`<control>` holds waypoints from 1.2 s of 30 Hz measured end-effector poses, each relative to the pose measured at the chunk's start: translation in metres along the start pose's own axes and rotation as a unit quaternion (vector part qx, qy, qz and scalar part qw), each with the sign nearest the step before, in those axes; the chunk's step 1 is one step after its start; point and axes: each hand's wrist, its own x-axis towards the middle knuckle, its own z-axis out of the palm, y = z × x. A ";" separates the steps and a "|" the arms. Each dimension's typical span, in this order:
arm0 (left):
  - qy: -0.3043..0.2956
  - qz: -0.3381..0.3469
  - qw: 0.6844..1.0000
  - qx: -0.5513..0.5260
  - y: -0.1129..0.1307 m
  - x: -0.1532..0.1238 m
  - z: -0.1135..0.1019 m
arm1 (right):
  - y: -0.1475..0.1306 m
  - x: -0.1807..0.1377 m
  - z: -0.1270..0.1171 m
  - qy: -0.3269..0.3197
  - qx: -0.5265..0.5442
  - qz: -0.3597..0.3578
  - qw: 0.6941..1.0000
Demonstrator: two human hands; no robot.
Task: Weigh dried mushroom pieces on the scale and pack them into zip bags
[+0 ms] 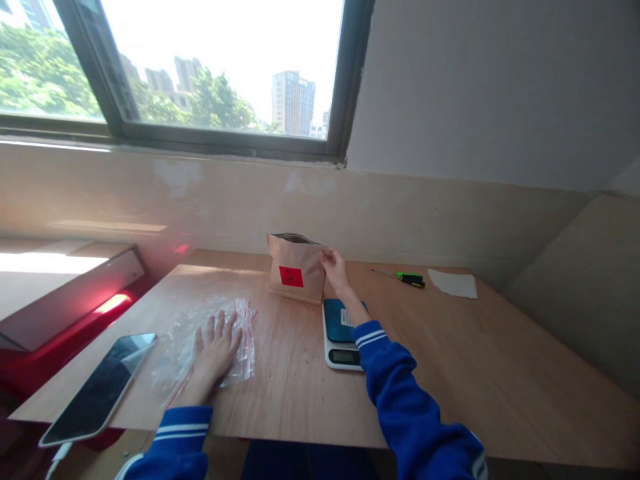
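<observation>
A brown kraft paper bag (pixel 306 288) with a red label stands upright near the back of the table, its top partly open. My right hand (pixel 334 265) pinches the bag's upper right corner between thumb and fingers. Under my right forearm lies a kitchen scale (pixel 336 341) with a teal top and a small display, partly covered by the sleeve. On the left, my left hand (pixel 216 350) rests flat with fingers spread on clear zip-lock bags (pixel 246 347) with red seal strips.
A phone (pixel 100 390) with a white cable lies at the table's left edge. Two screwdrivers (pixel 411 277) and a torn piece of white paper (pixel 454 283) lie at the back right. Behind the wooden table (pixel 480 387) are a wall and a window (pixel 225 73).
</observation>
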 end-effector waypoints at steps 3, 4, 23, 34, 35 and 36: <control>0.003 0.018 1.000 0.006 -0.002 -0.003 0.000 | 0.003 -0.008 -0.010 0.002 -0.020 0.018 1.000; 0.009 0.033 0.999 0.001 -0.003 -0.003 0.000 | 0.003 -0.013 -0.016 0.002 -0.028 0.024 0.999; -0.035 -0.149 0.980 -0.129 -0.011 -0.043 -0.016 | -0.042 -0.128 -0.021 -0.259 -0.328 -0.114 0.901; -0.029 -0.123 0.986 -0.112 -0.009 -0.044 -0.016 | -0.023 -0.103 -0.022 -0.264 -0.497 -0.096 0.821; -0.026 -0.121 0.986 -0.116 -0.011 -0.043 -0.014 | -0.022 -0.106 -0.025 -0.267 -0.494 -0.097 0.822; -0.025 -0.120 0.985 -0.120 -0.012 -0.043 -0.012 | -0.023 -0.109 -0.028 -0.270 -0.492 -0.099 0.822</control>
